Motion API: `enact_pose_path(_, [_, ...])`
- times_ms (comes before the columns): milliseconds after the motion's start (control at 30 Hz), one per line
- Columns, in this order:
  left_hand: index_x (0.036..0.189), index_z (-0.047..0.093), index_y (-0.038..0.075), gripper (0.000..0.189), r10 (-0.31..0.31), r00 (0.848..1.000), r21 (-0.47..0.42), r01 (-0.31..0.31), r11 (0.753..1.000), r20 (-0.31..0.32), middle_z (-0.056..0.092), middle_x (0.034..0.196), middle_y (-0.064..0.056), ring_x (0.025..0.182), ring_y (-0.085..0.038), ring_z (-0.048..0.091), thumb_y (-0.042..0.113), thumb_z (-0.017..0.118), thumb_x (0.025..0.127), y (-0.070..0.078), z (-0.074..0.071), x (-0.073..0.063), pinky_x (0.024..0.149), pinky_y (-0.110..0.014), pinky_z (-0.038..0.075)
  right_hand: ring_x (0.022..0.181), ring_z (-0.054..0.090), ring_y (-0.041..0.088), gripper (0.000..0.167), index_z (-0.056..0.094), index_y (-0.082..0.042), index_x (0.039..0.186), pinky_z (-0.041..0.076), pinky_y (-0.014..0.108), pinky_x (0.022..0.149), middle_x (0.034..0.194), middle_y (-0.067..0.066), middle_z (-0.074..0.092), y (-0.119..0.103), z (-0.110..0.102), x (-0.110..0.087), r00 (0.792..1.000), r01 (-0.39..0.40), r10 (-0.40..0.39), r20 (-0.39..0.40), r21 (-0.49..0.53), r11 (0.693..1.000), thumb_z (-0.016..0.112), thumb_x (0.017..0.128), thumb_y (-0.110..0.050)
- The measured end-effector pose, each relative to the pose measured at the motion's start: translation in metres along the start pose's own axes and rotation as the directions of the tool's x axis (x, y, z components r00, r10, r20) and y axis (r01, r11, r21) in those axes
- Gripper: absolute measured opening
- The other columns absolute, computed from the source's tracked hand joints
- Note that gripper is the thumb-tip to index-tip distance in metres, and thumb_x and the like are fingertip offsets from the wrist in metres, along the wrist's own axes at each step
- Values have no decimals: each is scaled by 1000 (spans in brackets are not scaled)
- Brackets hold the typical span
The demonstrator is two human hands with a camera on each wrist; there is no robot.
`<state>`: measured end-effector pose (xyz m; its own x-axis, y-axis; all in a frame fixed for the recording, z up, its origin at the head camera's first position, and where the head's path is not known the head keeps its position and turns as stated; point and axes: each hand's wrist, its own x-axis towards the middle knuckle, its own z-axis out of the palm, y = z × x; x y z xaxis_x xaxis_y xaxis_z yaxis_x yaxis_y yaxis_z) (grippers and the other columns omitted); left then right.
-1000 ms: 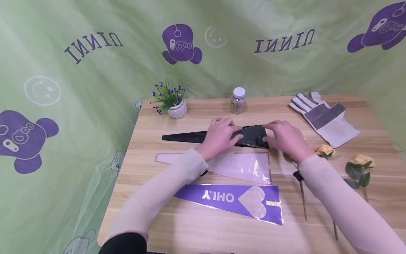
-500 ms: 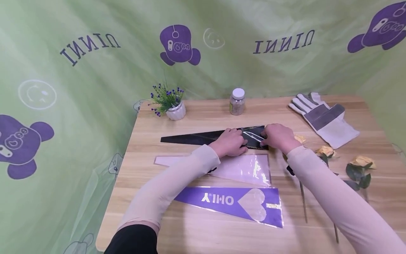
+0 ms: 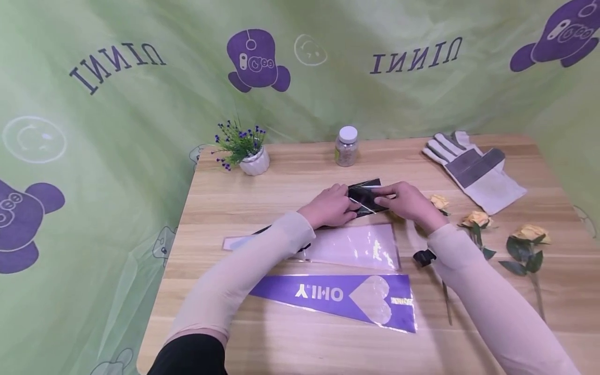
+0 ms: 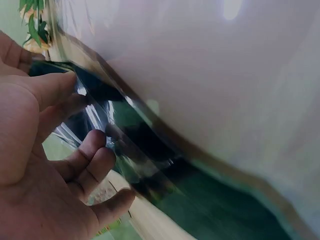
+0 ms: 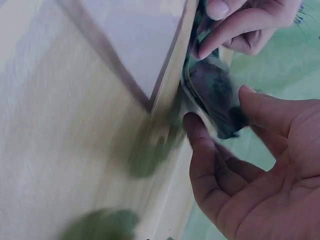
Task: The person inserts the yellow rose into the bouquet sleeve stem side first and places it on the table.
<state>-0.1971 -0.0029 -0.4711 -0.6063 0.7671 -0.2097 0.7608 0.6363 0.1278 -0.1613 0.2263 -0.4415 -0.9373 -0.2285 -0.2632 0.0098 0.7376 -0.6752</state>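
Note:
Between the hands is a tapered black plastic flower sleeve [image 3: 363, 194], its wide end to the right. The left hand [image 3: 329, 206] pinches it near its middle; in the left wrist view its thumb and fingers touch the glossy film. At the wide end, the right hand [image 3: 407, 200] holds the edge, thumb and index finger on opposite sides in the right wrist view. Under the left forearm the narrow part is largely hidden. Just nearer lies a flat pale pink sleeve [image 3: 351, 244], and nearer still a purple sleeve [image 3: 323, 292] with a heart and lettering.
On the right lie yellow artificial roses [image 3: 475, 219] with leaves and stems. A grey and white work glove [image 3: 483, 174] is behind them. At the back stand a white-capped jar [image 3: 347, 148] and a white pot [image 3: 255, 161] of purple flowers on the wooden table [image 3: 290, 344].
The black sleeve's narrow end has swung toward the person and under the left forearm. Its wide end has shifted slightly left, with the right hand following. The other sleeves stay put.

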Motion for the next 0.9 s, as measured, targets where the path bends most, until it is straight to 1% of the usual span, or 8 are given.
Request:
enact_pose_path(67, [138,64,36,36,18,1000,14,-18,1000,4,52,120,-5,111,-22,44,42,55,104,-4,-1,-1,97,-40,38,84,61,32,49,54,-6,146,48,41,74,118,25,66,0,0,-2,1000,-26,27,-14,48,998,66,100,-20])
enact_pose_path(133, [138,63,36,36,45,999,31,-45,999,8,52,131,-6,121,-23,44,41,53,104,-7,-3,-1,105,-42,32,88,65,31,54,48,-3,148,50,41,75,114,24,68,1,1,-3,997,-40,44,-55,69,997,67,99,-17])
enact_pose_path(233, [140,63,31,37,78,997,38,-78,996,14,47,150,-10,138,-26,39,38,53,105,-10,-4,0,115,-45,25,92,68,33,52,46,0,142,51,47,80,107,22,71,4,4,-4,991,-39,46,-126,58,998,69,97,-11])
enact_pose_path(300, [143,61,25,40,98,995,36,-98,994,9,42,156,-12,144,-28,35,36,54,105,-10,-3,0,117,-46,23,91,69,36,49,45,1,137,49,52,84,103,21,72,6,6,-4,987,-40,47,-150,50,998,70,96,-10])
enact_pose_path(367, [146,57,20,45,115,993,35,-115,993,3,38,158,-13,146,-30,32,35,54,104,-10,-1,2,118,-45,24,92,69,37,46,46,1,132,47,54,88,100,20,73,8,7,-4,984,-41,45,-170,30,999,70,95,-10])
enact_pose_path(467, [150,51,16,50,136,991,35,-136,990,1,36,160,-13,146,-32,31,36,53,104,-6,1,2,117,-40,25,93,69,39,44,46,1,128,46,56,89,99,21,73,10,9,-4,981,-44,46,-186,14,999,71,94,-10])
enact_pose_path(733, [147,56,23,47,99,995,32,-99,995,22,35,160,-10,147,-30,30,42,53,104,-1,3,4,115,-40,30,95,69,41,40,48,-2,123,46,55,86,96,18,74,10,13,-3,976,-33,33,-215,7,999,73,94,-15])
enact_pose_path(900, [148,55,23,48,86,996,21,-86,996,33,34,161,-9,147,-30,29,43,52,104,-1,4,4,117,-39,27,92,69,40,34,52,-4,119,47,56,82,97,18,74,8,14,-2,975,-22,12,-223,-46,999,72,95,-18])
